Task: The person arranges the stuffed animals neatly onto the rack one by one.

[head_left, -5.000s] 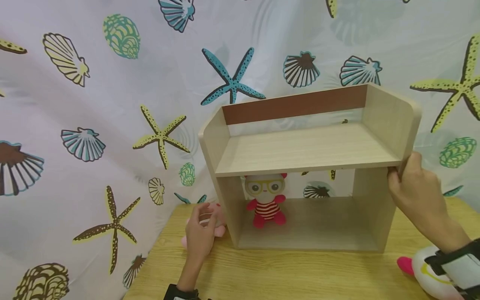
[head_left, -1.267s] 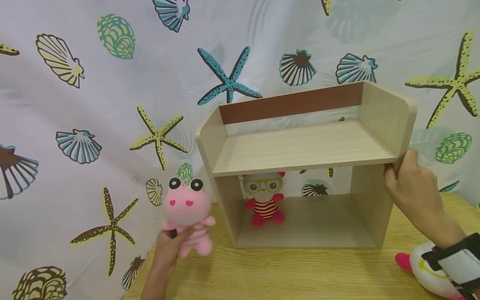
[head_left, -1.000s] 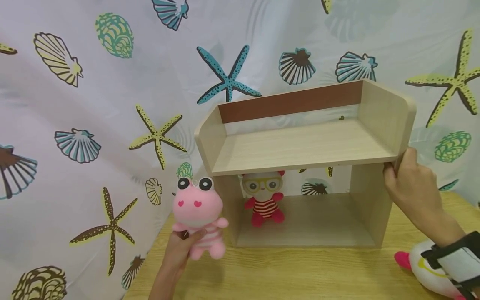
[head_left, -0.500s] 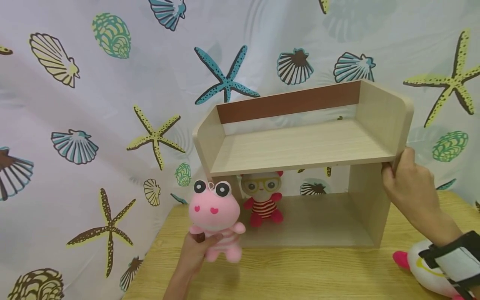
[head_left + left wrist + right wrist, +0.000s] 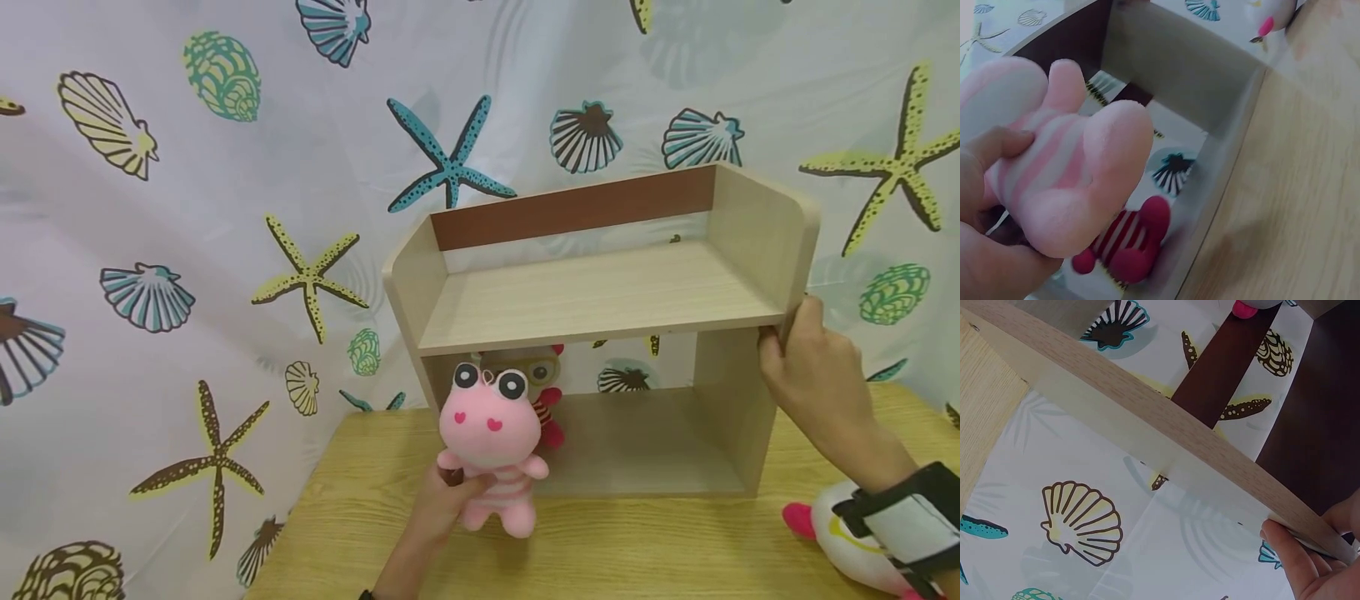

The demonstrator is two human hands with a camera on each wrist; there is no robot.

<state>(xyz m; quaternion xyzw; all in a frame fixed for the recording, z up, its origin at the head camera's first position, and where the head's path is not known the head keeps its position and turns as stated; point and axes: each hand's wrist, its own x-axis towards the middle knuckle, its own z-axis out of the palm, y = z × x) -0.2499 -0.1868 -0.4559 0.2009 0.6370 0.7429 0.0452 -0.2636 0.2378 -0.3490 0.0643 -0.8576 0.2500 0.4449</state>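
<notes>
"Pink plush toy (image 5: 487, 433) first: where, and in whose grasp?"

"Near half past seven, with the middle of the wooden shelf unit (image 5: 600, 292) as clock centre. Upright, in front of the lower compartment (image 5: 637, 458), gripped round the body by the left hand (image 5: 438, 504), thumb across the stripes. Hard to tell, from these angles, whether touching the left side panel (image 5: 418, 275)."

"And the right hand (image 5: 817, 392)?"

"Around three o'clock, fingers and thumb curled over the shelf unit's edge, at the corner of upper board (image 5: 622, 283) and side panel."

"Best way of handling all this?"

"At a guess: brace the shelf unit with that right-hand grip, hold the toy's head clear of the upper board, pinch the soft body firmly without squashing, and avoid nudging the red toy (image 5: 551, 397) just behind."

"Counts, biggest down?"

"Patterned cloth (image 5: 247, 183), one, from nine round through twelve to three. Wooden table (image 5: 615, 542), one, at six. Shelf unit, one, two levels. Plush toys, three: pink, red with yellow glasses, and a white toy (image 5: 843, 546) at four, partly covered. Hands, two, both occupied. Wrist straps (image 5: 911, 529), two, left one barely in view."
</notes>
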